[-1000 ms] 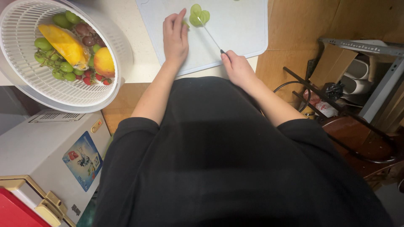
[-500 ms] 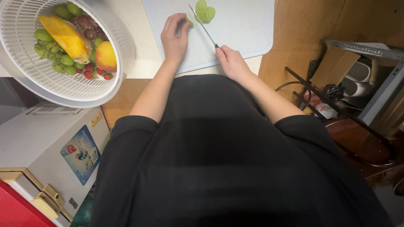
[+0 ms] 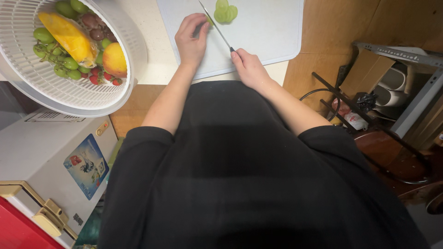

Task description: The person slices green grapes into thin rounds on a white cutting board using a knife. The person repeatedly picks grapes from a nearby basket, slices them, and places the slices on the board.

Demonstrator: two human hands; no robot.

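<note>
Gripping a knife (image 3: 216,26) in the right hand (image 3: 249,68), fingers wrapped around the handle, blade angling across the white cutting board (image 3: 272,32) on the desk. Pinching a green grape piece under curled fingers of the left hand (image 3: 190,39). Lying just beyond the blade: sliced grapes (image 3: 224,11). Sitting to the left: white colander (image 3: 69,87) with fruit.

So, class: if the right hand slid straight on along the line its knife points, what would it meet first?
The right hand holds a knife angled up-left across the cutting board. Its blade runs beside the left hand's fingertips, so those probably come first, though depth is unclear.
</note>
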